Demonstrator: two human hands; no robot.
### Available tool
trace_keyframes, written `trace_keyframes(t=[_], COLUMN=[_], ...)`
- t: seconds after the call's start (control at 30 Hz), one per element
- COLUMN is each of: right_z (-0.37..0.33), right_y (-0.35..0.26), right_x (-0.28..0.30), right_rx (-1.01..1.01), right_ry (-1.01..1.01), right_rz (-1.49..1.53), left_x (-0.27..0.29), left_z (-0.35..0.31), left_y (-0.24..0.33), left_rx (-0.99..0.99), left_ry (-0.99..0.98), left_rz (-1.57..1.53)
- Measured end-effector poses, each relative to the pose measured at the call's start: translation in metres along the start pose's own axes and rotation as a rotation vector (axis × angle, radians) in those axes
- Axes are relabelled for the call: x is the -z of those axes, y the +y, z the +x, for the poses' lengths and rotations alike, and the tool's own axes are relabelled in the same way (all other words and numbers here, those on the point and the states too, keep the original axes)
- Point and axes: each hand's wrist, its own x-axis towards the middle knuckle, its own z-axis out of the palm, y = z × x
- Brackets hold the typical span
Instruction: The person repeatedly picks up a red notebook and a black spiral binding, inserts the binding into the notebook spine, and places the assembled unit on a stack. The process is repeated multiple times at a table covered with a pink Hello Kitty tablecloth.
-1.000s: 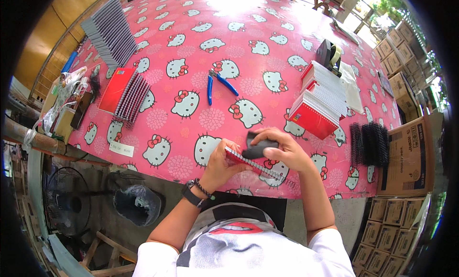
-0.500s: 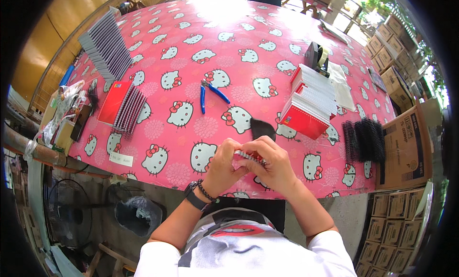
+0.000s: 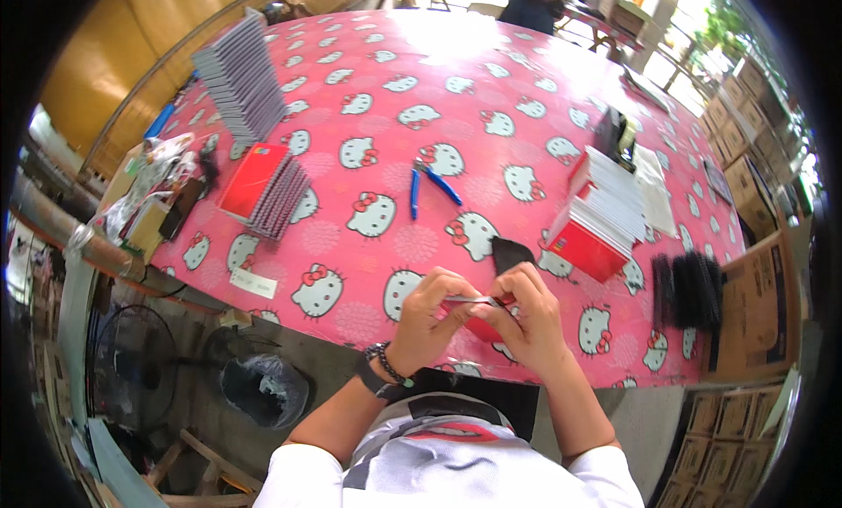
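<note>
My left hand and my right hand meet near the table's front edge, both pinching a small red notebook by its edge. Fingers cover much of the notebook, and its binding cannot be made out clearly. Just beyond my right hand lies a black flat piece. Farther off, blue-handled pliers rest with their handles spread towards me. Right of them stands a row of red-covered notebooks, white page edges up. Black spiral binding coils are bunched at the right.
Spiral-bound red notebooks and a tall notebook stack stand at left, near a cluttered box. A paper label lies in front. A tape dispenser and cardboard box are at right. Below hangs a lined bin.
The notebook in my hands has tipped, so its red cover now shows below my fingers. My hands have drawn slightly apart. The whole view has shifted a little.
</note>
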Motion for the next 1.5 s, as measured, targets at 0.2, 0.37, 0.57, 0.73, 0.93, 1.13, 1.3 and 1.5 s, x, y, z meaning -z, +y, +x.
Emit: trace_keyframes(t=[0.2,0.37,0.57,0.73,0.93,1.13,1.3,1.5], right_z=[0.003,0.012,0.019,0.029,0.029,0.055,0.060,-0.001], right_y=[-0.001,0.000,0.007,0.043,0.117,0.104,0.064,0.079], right_x=[-0.016,-0.025,-0.022,0.003,-0.026,-0.044,-0.011,0.104], right_rx=[0.130,0.208,0.243,0.001,-0.152,-0.085,0.134,-0.185], right_ry=[0.031,0.040,-0.110,-0.064,-0.217,0.086,0.200,0.159], right_rz=[-0.085,-0.107,-0.115,-0.452,-0.630,-0.459,-0.362,-0.438], left_x=[0.002,0.012,0.032,0.145,0.288,0.274,0.253,0.311], left_z=[-0.014,-0.011,-0.007,0.039,0.031,0.048,0.076,0.074], left_y=[-0.008,-0.010,-0.011,-0.035,-0.112,-0.105,-0.058,-0.094], left_rx=[0.207,0.067,0.129,0.168,0.295,0.070,0.498,0.371], left_ry=[-0.029,0.011,0.100,0.858,0.864,0.816,0.213,0.023], left_rz=[-0.074,0.131,0.065,-0.196,0.851,1.354,1.435,1.168])
